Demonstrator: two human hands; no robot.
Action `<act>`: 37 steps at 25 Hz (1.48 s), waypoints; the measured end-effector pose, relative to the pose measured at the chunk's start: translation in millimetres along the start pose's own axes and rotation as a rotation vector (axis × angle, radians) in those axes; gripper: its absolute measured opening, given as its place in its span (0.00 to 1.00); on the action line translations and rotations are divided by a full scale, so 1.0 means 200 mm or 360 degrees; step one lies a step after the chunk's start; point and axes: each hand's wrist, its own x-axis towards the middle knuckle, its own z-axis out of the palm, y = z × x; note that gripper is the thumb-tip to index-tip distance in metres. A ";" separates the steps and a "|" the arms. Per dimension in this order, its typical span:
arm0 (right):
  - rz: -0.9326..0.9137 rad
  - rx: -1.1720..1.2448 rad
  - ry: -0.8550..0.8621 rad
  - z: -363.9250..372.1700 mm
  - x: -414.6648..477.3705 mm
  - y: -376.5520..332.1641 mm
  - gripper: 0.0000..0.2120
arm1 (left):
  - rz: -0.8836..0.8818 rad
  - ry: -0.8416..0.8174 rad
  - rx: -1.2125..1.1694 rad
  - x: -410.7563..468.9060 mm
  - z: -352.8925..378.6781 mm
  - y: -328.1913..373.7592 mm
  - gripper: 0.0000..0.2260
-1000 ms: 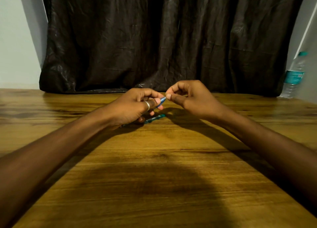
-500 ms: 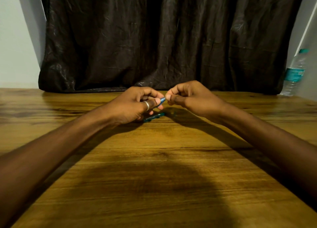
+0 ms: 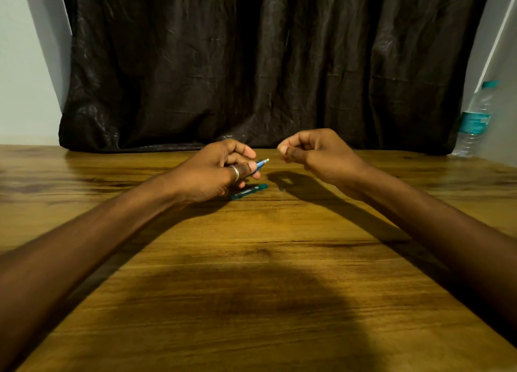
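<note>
My left hand [image 3: 215, 173], a ring on one finger, grips a slim blue pen-like barrel [image 3: 260, 164] just above the wooden table [image 3: 251, 273]. The barrel's pale tip points right. A teal pen piece [image 3: 249, 191] lies flat on the table just under and to the right of that hand. My right hand [image 3: 316, 153] hovers a short gap to the right of the tip. Its fingers are curled and its thumb presses against the forefinger. I see nothing between those fingertips.
A dark crumpled curtain [image 3: 265, 64] hangs behind the table's far edge. A clear water bottle [image 3: 475, 120] with a teal cap and label stands at the far right. My head's shadow falls on the near part of the table.
My right hand was touching the blue barrel's tip and has drawn away to the right, which leaves a gap. The tip's pale end now shows. My left hand stays put.
</note>
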 end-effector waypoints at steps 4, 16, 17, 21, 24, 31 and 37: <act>0.0035 -0.0335 0.0020 -0.07 0.02 0.09 0.05 | -0.0041 0.0046 0.0044 -0.01 0.00 -0.01 0.13; 0.0014 -0.0600 -0.0351 0.04 -0.03 0.11 0.04 | -0.0099 0.0060 0.0127 0.00 0.02 -0.02 0.12; 0.0010 -0.0636 -0.0321 0.06 -0.03 0.11 0.06 | -0.0095 0.0061 0.0130 -0.01 0.02 -0.02 0.12; 0.0215 0.0072 -0.0006 0.06 -0.01 0.06 0.05 | -0.0079 0.0029 0.0105 -0.01 0.02 -0.02 0.12; 0.0259 0.0588 -0.0013 0.05 -0.01 0.01 0.05 | -0.0083 0.0018 0.0057 0.00 0.01 -0.02 0.10; 0.0333 0.0925 -0.0102 0.08 -0.04 -0.04 0.06 | -0.0081 0.0070 -0.0072 0.01 0.02 -0.04 0.05; 0.0309 0.0901 -0.0116 0.10 -0.05 -0.06 0.06 | -0.0090 0.0058 -0.0081 0.00 0.02 -0.03 0.06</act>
